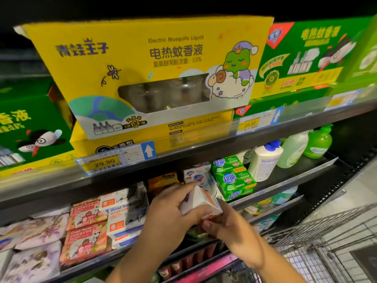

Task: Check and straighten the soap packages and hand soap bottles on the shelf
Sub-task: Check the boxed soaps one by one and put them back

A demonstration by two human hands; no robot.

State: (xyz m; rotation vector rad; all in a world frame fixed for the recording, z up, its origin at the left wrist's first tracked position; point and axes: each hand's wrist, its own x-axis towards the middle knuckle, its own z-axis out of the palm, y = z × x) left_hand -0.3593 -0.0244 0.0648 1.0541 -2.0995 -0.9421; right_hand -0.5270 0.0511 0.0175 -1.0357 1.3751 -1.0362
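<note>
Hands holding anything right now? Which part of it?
Both hold one soap box in front of the shelf. The left hand wraps its left end, and the right hand grips its lower right corner from below.

Supermarket aisle, stocked shelves, price tags, wire trolley, boxed soaps

Hands curled, close together
</note>
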